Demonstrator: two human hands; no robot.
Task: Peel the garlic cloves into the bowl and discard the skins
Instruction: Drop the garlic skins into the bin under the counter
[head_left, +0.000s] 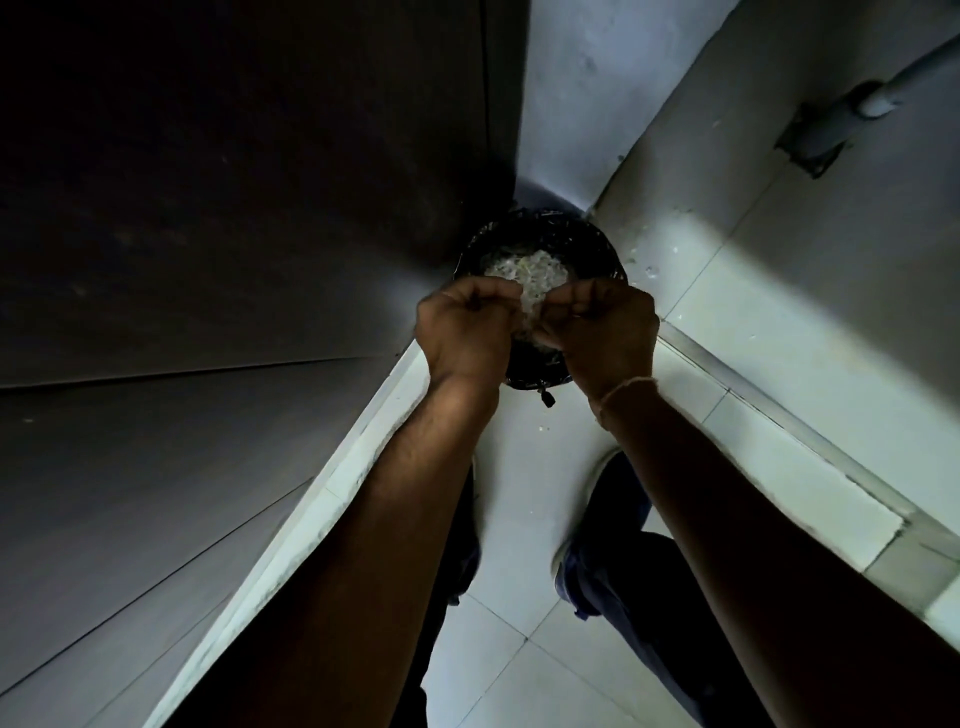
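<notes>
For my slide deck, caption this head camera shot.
Both hands, left hand and right hand, drop garlic skins into a black bin in a tiled corner.

Pale, papery garlic skins lie heaped inside the black-lined bin on the floor.

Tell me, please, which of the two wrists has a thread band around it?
The right hand's wrist: a pale thread circles it, while the left hand's wrist is bare.
</notes>
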